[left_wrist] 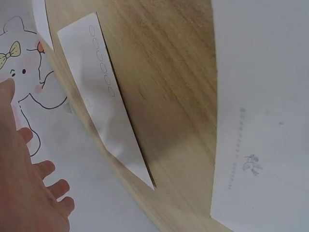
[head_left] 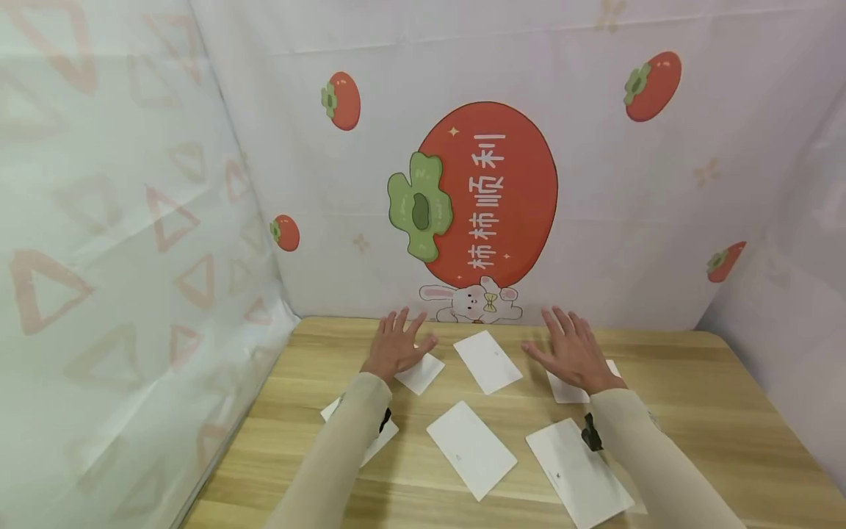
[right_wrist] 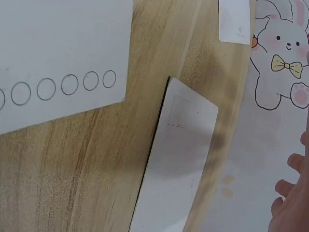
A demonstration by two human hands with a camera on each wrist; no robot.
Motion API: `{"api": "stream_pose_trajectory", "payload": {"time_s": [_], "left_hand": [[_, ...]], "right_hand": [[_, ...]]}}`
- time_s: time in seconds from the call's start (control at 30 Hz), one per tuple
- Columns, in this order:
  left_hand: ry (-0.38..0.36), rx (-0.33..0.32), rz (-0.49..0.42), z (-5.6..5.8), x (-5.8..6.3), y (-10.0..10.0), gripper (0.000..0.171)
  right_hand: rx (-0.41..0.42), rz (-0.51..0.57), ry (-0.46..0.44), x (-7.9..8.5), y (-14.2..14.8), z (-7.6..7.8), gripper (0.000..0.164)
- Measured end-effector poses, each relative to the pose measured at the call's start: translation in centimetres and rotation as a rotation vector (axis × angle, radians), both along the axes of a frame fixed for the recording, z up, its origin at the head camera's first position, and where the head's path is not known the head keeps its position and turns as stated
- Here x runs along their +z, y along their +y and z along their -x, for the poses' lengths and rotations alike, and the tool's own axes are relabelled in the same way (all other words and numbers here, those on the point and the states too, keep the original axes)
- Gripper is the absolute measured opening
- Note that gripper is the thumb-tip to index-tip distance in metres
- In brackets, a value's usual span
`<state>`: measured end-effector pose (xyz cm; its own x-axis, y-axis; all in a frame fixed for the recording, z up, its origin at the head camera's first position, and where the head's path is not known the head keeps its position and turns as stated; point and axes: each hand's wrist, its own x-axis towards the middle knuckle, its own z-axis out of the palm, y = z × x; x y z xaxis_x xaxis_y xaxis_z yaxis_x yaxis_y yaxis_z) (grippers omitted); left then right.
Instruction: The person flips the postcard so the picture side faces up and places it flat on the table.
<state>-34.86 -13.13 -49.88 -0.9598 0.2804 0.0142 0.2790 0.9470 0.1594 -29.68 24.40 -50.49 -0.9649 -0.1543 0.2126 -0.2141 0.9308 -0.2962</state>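
My left hand [head_left: 395,348] is held with fingers spread over the far left of the table, above a small white card [head_left: 421,375] it partly hides. Over the far right, my right hand [head_left: 576,355] spreads its fingers above another white card [head_left: 567,389]. Neither hand holds anything. Between them lies a white card [head_left: 487,361]. Nearer are a middle card [head_left: 472,450], a right card [head_left: 579,474] and a left card [head_left: 380,444] partly under the sleeve. In the wrist views, one card [left_wrist: 104,96] and a nearer card [right_wrist: 58,58] bear a printed row of ovals.
The wood-grain table [head_left: 694,426] ends at a white backdrop [head_left: 317,176] printed with persimmons and a rabbit [head_left: 472,301]. A curtain with triangle prints [head_left: 119,242] hangs along the left, and a pale curtain [head_left: 786,330] on the right.
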Motion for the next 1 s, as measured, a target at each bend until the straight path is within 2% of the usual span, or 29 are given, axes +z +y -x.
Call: {"api": "stream_pose_trajectory", "payload": {"time_s": [0.33, 0.63, 1.0], "left_hand": [[0.013, -0.052, -0.066, -1.2, -0.2, -0.4, 0.073], [-0.028, -0.092, -0.04, -2.4, -0.1, -0.4, 0.078], [-0.045, -0.174, -0.09, -4.2, -0.6, -0.7, 0.078]], "right_hand": [[0.052, 0.039, 0.015, -0.7, 0.0, -1.0, 0.095], [0.087, 0.106, 0.026, -0.9, -0.9, -2.2, 0.092], [0.09, 0.15, -0.012, -1.2, -1.9, -4.0, 0.098]]}}
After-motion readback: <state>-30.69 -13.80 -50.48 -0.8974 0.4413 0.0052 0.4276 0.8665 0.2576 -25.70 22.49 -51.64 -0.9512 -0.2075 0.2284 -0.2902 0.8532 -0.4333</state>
